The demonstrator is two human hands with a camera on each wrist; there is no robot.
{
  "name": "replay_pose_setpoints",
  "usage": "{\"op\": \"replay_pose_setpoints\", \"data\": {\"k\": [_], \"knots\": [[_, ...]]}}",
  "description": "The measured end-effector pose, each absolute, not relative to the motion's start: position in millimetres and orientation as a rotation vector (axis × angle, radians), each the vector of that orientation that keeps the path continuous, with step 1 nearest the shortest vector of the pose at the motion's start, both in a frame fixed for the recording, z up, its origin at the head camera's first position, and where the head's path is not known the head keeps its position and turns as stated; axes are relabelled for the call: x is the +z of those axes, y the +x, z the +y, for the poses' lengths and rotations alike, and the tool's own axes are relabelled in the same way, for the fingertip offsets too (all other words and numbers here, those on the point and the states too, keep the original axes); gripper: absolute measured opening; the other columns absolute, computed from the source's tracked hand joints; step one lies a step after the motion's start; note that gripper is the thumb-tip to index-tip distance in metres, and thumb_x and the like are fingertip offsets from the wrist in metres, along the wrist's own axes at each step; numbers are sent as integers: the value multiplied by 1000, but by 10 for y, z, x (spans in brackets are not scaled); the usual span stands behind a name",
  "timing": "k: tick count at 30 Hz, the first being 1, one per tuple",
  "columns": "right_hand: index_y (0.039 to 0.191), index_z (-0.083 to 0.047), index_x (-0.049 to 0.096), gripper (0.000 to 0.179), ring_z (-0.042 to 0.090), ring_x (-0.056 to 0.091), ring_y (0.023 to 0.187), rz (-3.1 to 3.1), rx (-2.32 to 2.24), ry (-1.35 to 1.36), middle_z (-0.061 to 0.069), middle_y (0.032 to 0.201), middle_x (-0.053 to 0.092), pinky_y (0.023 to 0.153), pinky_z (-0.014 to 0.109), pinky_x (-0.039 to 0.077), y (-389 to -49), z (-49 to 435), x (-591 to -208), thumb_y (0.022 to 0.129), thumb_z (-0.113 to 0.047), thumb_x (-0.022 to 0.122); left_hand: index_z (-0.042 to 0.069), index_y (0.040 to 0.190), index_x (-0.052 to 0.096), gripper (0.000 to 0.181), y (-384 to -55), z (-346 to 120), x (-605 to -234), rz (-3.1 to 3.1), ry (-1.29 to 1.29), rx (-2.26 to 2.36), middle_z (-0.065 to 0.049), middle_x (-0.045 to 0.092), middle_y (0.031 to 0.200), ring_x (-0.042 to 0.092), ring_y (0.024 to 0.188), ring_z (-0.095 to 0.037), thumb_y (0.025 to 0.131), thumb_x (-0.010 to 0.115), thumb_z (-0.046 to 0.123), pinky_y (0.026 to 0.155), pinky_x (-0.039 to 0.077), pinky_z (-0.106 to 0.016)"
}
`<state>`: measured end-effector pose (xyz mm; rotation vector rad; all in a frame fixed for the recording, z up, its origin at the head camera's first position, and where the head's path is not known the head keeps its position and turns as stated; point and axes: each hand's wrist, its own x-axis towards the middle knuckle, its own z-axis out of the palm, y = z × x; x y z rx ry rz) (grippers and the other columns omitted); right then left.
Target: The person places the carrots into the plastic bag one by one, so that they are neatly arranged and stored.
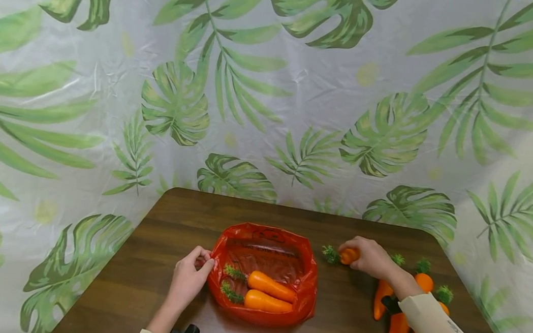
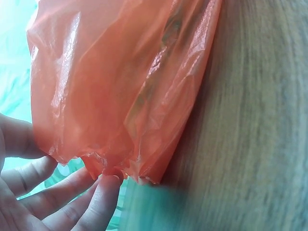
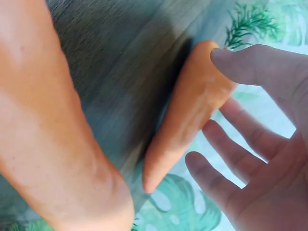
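An open red plastic bag [image 1: 264,316] stands on the table with two orange carrots [image 1: 269,301] lying in it, their green tops toward the left. My left hand [image 1: 188,274] pinches the bag's left rim between thumb and fingers; the left wrist view shows the gathered edge of the bag [image 2: 110,96] at the fingertips. To the right of the bag, my right hand [image 1: 371,257] grips another carrot [image 1: 349,255], its leafy top pointing left. In the right wrist view, thumb and fingers hold that carrot [image 3: 192,106] near its thick end.
Several more carrots [image 1: 396,332] with green tops lie at the table's right side, partly under my right forearm. One carrot [image 3: 62,125] looms close in the right wrist view. Behind the brown wooden table [image 1: 150,261] hangs a leaf-patterned sheet [image 1: 251,109].
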<state>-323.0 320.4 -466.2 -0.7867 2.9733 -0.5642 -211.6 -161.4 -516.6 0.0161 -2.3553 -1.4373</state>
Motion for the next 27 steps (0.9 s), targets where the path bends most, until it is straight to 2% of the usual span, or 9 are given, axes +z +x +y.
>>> {"op": "replay_pose_setpoints", "data": {"k": [5, 14, 21, 27], "knots": [[116, -21, 73, 48, 32, 61, 103, 2959, -593, -766, 4, 116, 64, 81, 48, 53, -3279, 3257, -4741, 76, 2, 84, 19, 84, 61, 16, -2115, -1605, -5183, -2345, 14, -1433, -1, 73, 105, 66, 80, -15, 91, 74, 11, 69, 53, -29], [122, -21, 72, 53, 32, 62, 105, 2966, -566, -752, 5, 118, 67, 84, 52, 52, -3328, 3249, -4807, 76, 1, 84, 18, 85, 61, 16, -2101, -1607, -5186, -2358, 22, -1438, -3, 73, 107, 65, 82, -15, 91, 73, 10, 71, 53, -28], [124, -22, 71, 54, 28, 62, 103, 2964, -573, -725, 7, 121, 67, 84, 49, 51, -3366, 3225, -4864, 75, -4, 86, 17, 85, 61, 15, -2107, -1622, -5185, -2361, 10, -1437, -3, 73, 108, 65, 84, -16, 93, 72, 10, 73, 54, -30], [124, -23, 71, 53, 29, 62, 104, 2974, -564, -750, 5, 122, 67, 86, 53, 50, -3390, 3220, -4884, 76, -8, 87, 17, 85, 61, 16, -2127, -1637, -5182, -2363, 11, -1427, -2, 73, 108, 65, 83, -15, 92, 73, 10, 73, 53, -31]]}}
